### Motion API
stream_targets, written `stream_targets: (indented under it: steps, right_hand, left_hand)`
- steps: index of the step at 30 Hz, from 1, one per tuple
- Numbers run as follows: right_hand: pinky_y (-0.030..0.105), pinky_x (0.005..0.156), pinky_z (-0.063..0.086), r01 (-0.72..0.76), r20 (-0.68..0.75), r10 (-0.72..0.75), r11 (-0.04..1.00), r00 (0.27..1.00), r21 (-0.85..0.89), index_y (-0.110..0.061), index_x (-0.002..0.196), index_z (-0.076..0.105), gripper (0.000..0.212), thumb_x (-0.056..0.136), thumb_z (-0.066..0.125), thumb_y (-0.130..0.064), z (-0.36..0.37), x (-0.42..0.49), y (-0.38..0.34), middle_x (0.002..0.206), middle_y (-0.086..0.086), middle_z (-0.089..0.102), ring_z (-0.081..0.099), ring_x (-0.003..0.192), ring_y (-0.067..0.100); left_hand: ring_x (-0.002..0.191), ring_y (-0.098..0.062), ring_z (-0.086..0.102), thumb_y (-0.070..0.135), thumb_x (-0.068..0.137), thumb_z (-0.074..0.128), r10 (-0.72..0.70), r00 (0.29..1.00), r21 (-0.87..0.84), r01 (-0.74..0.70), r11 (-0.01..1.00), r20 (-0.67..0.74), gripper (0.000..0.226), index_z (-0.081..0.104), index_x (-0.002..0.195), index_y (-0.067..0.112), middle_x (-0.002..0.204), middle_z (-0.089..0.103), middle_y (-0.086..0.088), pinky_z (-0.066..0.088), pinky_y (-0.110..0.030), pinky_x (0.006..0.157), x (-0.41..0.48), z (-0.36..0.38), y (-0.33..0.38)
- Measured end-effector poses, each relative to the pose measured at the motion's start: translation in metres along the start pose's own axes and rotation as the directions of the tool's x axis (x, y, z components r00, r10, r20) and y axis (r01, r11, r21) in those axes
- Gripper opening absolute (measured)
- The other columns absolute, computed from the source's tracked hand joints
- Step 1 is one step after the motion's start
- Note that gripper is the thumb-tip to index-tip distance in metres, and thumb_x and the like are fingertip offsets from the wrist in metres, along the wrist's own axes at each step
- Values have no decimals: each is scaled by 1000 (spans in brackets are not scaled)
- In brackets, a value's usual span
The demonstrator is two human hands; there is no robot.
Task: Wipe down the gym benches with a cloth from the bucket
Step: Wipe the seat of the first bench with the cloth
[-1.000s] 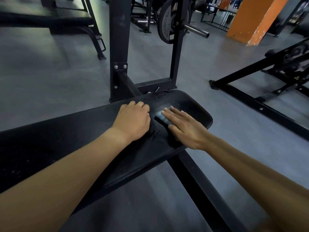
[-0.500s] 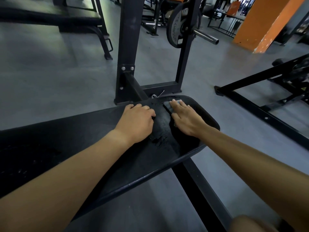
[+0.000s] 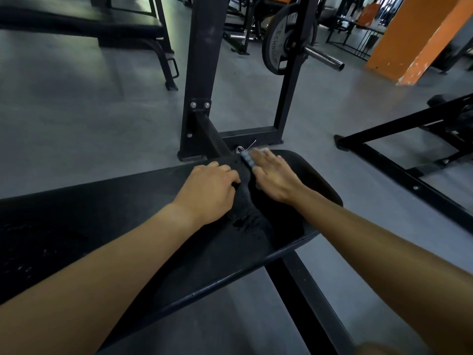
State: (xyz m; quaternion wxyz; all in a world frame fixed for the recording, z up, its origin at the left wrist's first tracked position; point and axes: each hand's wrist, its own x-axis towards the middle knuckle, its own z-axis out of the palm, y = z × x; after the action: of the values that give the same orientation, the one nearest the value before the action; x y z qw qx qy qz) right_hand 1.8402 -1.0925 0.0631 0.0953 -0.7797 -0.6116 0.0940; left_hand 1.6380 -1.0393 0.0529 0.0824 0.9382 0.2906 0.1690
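A black padded gym bench (image 3: pixel 128 221) runs from the left edge to a rounded end at centre right. My right hand (image 3: pixel 275 176) lies flat, fingers straight, pressing a small blue-grey cloth (image 3: pixel 247 158) onto the pad near its far edge. Only the cloth's far strip shows past my fingers. My left hand (image 3: pixel 208 192) rests on the pad just left of it, fingers curled under, holding nothing. A wet smear (image 3: pixel 245 221) marks the pad below both hands. No bucket is in view.
The bench's black upright rack (image 3: pixel 202 73) stands right behind the pad, with a weight plate (image 3: pixel 277 44) on a steel bar. Another bench (image 3: pixel 102 24) sits far left. A black machine frame (image 3: pixel 399 160) lies on the floor at right, an orange pillar (image 3: pixel 419 39) beyond.
My right hand has slid the cloth away from me across the pad, up to its far edge. My left hand stayed in place on the bench.
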Motion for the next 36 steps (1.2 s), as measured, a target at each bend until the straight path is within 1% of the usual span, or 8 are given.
stream_targets:
  steps: [3,5,9,12,19,26,32,36]
  right_hand:
    - [39,124,3,160,72,-160,987,985,-2,-23,161,23,53,108,25,-27,-2,-17,-1,168,-5,17,4,156,12]
    - [40,125,5,195,86,-194,981,977,-11,-30,161,23,53,108,23,-28,-5,-15,12,167,-9,19,7,155,9]
    - [51,120,23,-17,-29,15,995,999,-93,-33,154,34,60,96,21,-35,-12,9,41,161,1,35,31,147,20]
    - [51,122,19,-120,-91,113,990,989,-74,-23,152,37,57,96,26,-31,-3,17,24,161,7,35,29,148,26]
    - [40,126,3,171,48,-170,985,984,-14,-29,161,20,54,108,25,-29,4,-24,-2,169,-7,13,3,156,12]
    - [49,119,21,-216,-124,213,976,969,-10,-17,152,36,48,105,32,-25,-16,-36,57,162,10,29,26,148,26]
    - [46,126,12,-97,-98,92,994,991,-52,-21,160,22,53,107,27,-29,1,-79,50,168,3,18,9,156,21]
    - [45,122,21,-122,-228,122,992,966,13,-25,153,38,49,104,31,-27,4,-110,69,161,4,34,25,150,24]
  left_hand:
    - [103,-19,59,21,96,47,-10,1000,6,10,1000,-27,36,72,121,23,116,71,6,48,-42,93,0,1,2]
    - [103,-18,58,21,96,46,-11,1000,14,11,1000,-14,37,71,123,23,117,70,6,48,-42,94,-1,1,4]
    - [110,-16,56,20,98,45,-20,1000,12,20,1000,15,39,67,130,23,123,68,7,46,-40,100,-4,2,5]
    - [111,-17,56,20,98,45,-24,1000,31,23,999,17,39,66,130,23,124,68,7,46,-39,100,-5,2,6]
    - [114,-21,55,29,101,39,-48,999,114,46,992,20,36,63,127,22,124,65,3,41,-40,104,-4,2,15]
    - [130,-24,48,38,107,36,-2,998,87,-3,996,63,40,57,135,19,139,57,-2,36,-45,114,-1,8,45]
    - [123,-26,53,43,106,37,58,992,142,-73,987,109,41,58,131,18,134,57,-4,38,-44,112,-2,13,59]
    - [125,-27,52,45,106,36,35,991,133,-53,990,132,44,57,133,17,136,56,-7,37,-47,113,-3,11,64]
